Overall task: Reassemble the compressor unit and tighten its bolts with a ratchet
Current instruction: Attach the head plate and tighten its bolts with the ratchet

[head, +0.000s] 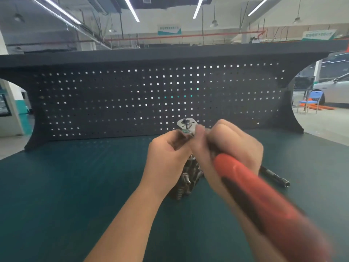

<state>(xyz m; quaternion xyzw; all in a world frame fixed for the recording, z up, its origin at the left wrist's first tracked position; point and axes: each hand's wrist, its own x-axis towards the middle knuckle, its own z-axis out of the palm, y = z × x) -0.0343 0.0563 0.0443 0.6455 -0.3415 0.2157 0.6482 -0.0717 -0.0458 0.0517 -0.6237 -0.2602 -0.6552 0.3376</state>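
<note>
The table, covered in dark green, is filling the lower part of the view, and a black pegboard is standing upright along its far edge. The compressor, a dark metal block with bolts showing on its side, is sitting on the table near the middle, in front of the pegboard; most of it is being hidden by the two hands above it.

The ratchet is reaching from above the compressor toward the lower right, its red and black handle blurred, its shiny round head sitting higher than the compressor and in line with the pegboard's lowest holes. The right hand is gripping the ratchet just behind the head, fingers curled round the shaft. The left hand, directly above the compressor, is pinching a small dark piece that is touching the underside of the ratchet head; what that piece is cannot be told through the blur.

A dark extension bar is lying flat on the table just right of the compressor, partly behind the right hand.
</note>
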